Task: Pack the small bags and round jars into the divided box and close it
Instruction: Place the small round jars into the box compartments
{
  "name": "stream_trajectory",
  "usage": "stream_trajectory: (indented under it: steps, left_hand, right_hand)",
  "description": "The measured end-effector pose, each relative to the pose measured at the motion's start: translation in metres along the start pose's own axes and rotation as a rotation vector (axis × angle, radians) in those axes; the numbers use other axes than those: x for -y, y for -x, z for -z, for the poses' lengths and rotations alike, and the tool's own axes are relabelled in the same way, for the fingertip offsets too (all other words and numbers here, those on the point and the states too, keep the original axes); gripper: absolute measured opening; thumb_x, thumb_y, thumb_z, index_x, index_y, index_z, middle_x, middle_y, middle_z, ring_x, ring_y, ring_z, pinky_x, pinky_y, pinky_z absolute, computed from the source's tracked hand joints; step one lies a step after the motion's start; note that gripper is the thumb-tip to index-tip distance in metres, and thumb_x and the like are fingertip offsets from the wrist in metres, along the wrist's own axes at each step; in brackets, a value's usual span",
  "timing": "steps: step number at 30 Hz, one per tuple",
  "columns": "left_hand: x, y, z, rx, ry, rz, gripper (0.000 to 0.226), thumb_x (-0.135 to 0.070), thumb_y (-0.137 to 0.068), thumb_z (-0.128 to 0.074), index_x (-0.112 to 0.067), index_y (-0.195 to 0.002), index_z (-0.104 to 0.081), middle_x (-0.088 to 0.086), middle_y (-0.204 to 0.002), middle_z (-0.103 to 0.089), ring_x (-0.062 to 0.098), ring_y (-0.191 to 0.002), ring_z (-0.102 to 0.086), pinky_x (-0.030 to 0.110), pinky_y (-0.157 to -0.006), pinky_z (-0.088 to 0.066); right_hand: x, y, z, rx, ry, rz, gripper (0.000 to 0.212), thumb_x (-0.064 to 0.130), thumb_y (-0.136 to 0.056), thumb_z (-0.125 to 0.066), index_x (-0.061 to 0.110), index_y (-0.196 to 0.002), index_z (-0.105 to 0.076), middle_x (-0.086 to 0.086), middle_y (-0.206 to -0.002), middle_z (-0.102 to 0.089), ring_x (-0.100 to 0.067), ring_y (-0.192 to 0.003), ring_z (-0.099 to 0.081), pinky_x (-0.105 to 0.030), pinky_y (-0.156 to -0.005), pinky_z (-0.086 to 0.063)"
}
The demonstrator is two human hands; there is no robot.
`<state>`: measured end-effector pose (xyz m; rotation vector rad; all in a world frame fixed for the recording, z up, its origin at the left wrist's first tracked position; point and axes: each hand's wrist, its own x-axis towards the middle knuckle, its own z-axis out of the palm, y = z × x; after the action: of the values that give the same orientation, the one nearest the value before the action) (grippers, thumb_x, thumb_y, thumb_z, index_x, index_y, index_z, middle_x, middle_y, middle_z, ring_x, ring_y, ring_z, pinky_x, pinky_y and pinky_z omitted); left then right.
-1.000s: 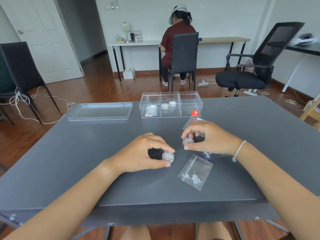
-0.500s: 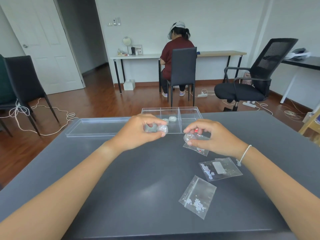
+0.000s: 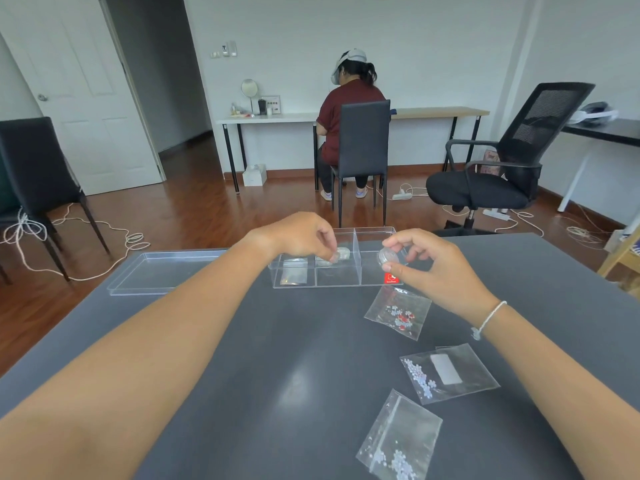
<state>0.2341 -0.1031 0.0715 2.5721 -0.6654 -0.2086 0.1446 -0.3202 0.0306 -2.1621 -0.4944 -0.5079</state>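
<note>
The clear divided box [image 3: 337, 282] stands open at the far side of the grey table. My left hand [image 3: 304, 237] reaches over its middle compartments, fingertips pinching a small round jar [image 3: 341, 253] just above other jars there. My right hand [image 3: 426, 261] hovers over the box's right end, holding a second round jar [image 3: 386, 256] tilted on edge. A small bag [image 3: 293, 276] lies in the left compartment. Three small clear bags lie loose on the table: one with red and white beads [image 3: 398, 312], one with a white label [image 3: 448, 373], one nearest me [image 3: 400, 436].
The box's clear lid [image 3: 162, 273] lies flat to the left of the box. Beyond the table a person sits at a desk with their back to me. A black office chair [image 3: 502, 168] stands at the right, a dark chair [image 3: 34, 181] at the left.
Both hands have carried their jars forward from the table's middle to over the box. The left now reaches into the middle compartments, the right has arrived above the right end.
</note>
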Motion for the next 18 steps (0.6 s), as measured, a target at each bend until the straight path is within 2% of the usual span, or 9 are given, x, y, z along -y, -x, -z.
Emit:
stream_trajectory:
  steps: [4,9,12,18]
  left_hand:
    - [-0.001,-0.008,0.002,0.109,-0.058,0.044,0.016,-0.028,-0.07,-0.076,-0.02,-0.083,-0.069,-0.015,-0.077,-0.065,0.005,-0.079,-0.059,0.019,-0.069,-0.042]
    - [-0.005,-0.014,0.001,0.162,-0.122,0.079,0.023,-0.029,-0.067,-0.078,-0.018,-0.085,-0.069,-0.014,-0.079,-0.063,0.005,-0.079,-0.056,0.019,-0.068,-0.042]
    - [-0.007,-0.016,0.002,0.191,-0.168,0.091,0.022,-0.028,-0.067,-0.078,-0.019,-0.084,-0.069,-0.013,-0.081,-0.062,0.008,-0.081,-0.056,0.024,-0.075,-0.043]
    - [-0.008,-0.017,0.002,0.237,-0.181,0.118,0.014,-0.029,-0.067,-0.077,-0.023,-0.075,-0.067,-0.015,-0.084,-0.061,0.007,-0.084,-0.053,0.028,-0.083,-0.039]
  right_hand:
    - [-0.003,0.0,0.002,0.005,0.0,0.0,0.021,0.029,-0.075,-0.068,0.038,-0.092,-0.059,0.018,-0.09,-0.059,-0.007,-0.08,-0.052,0.003,-0.071,-0.033]
    - [-0.003,0.001,0.003,0.016,0.017,0.009,0.023,0.03,-0.075,-0.068,0.045,-0.088,-0.056,0.018,-0.09,-0.059,-0.007,-0.079,-0.051,0.001,-0.072,-0.034]
    - [-0.002,0.002,0.003,0.023,0.018,0.022,0.023,0.031,-0.074,-0.068,0.044,-0.089,-0.056,0.018,-0.089,-0.059,-0.007,-0.078,-0.051,0.001,-0.072,-0.034]
    - [-0.003,0.002,0.004,0.008,0.036,0.031,0.025,0.032,-0.075,-0.067,0.049,-0.088,-0.053,0.019,-0.09,-0.059,-0.01,-0.08,-0.053,-0.011,-0.075,-0.038]
